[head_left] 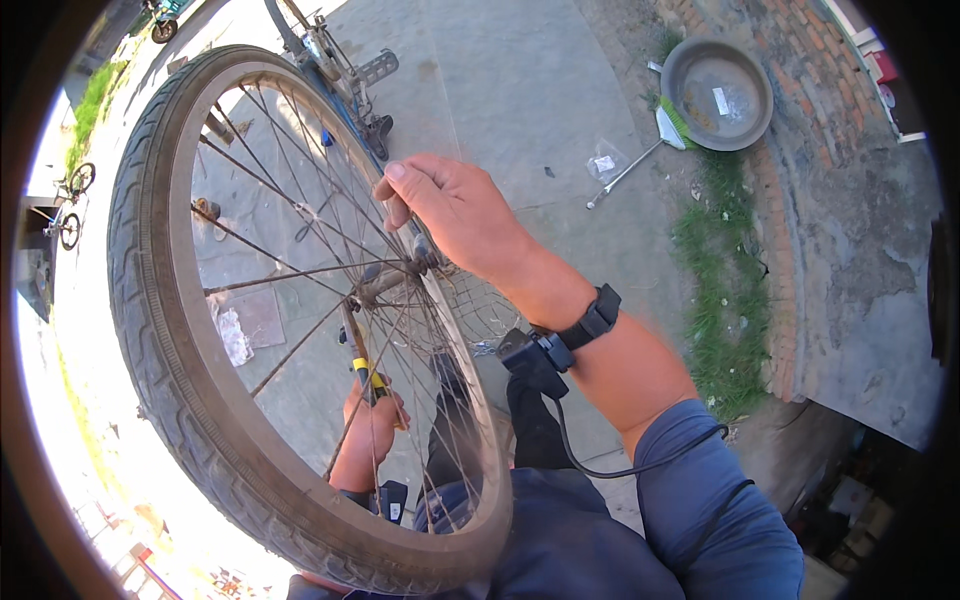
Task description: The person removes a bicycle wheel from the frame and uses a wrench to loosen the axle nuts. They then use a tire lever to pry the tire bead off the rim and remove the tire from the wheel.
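Note:
A bicycle wheel (160,300) with a worn tyre and thin spokes fills the left half, its hub (385,280) near the middle. My right hand (440,205) is raised just above the hub at the rim's right side, fingers curled; what they hold, if anything, is hidden. Behind the spokes, low down, my left hand (375,420) grips a tool with a yellow-and-black handle (362,372); its metal part runs up toward the hub, and I cannot tell whether it touches. Part of a blue bicycle frame (330,85) with a pedal (378,66) shows behind the wheel.
On the concrete ground (560,90) lie a long metal-handled brush (670,130), a plastic bag (605,165) and litter (235,330). A grey basin (716,93) sits at upper right beside grass (725,300) and a brick edge (810,100). Small bicycles (70,210) stand at far left.

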`<state>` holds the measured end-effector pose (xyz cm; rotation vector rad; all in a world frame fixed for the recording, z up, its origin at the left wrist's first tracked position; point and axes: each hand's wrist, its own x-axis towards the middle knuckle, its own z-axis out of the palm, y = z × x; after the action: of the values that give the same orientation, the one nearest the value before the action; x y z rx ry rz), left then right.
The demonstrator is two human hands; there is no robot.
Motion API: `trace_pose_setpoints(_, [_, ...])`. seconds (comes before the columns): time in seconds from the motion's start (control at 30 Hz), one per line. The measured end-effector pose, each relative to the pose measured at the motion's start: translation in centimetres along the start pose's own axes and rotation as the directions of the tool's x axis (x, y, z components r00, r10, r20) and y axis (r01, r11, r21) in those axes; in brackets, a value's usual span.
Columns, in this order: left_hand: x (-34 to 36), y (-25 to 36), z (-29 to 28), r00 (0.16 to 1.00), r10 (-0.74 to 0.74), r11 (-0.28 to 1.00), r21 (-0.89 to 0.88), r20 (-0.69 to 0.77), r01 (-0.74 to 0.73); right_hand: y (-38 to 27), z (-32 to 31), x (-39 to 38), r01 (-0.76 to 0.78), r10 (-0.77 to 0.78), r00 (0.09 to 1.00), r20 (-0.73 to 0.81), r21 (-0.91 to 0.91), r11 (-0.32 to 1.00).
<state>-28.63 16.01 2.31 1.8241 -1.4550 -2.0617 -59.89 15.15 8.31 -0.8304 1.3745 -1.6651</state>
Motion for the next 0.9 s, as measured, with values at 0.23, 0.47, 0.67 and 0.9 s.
trace_pose_setpoints(0.23, [0.2, -0.4, -0.1, 1.0, 0.018, 0.999, 0.037, 0.014, -0.019, 2.6, -1.2, -14.2, 0.084, -0.123, 0.988, -0.098, -0.334, 0.939])
trace_pose_setpoints(0.47, [-0.1, 0.2, -0.1, 1.0, 0.006, 1.0, 0.003, 0.025, -0.007, 10.2, -4.0, -18.2, -0.553, 0.539, 0.826, 0.166, 0.051, 0.831])
trace_pose_setpoints(0.67, [-0.1, 0.1, -0.1, 1.0, 0.012, 1.0, -0.002, 0.027, -0.012, 16.1, -5.7, -12.2, -0.613, 0.628, 0.769, 0.116, -0.143, 0.777])
trace_pose_setpoints(0.9, [-0.1, -0.3, 0.0, 0.999, 0.035, 0.999, 0.012, 0.0, -0.035, 18.9, -5.2, -2.6, -0.635, 0.636, 0.772, 0.001, -0.064, 0.77])
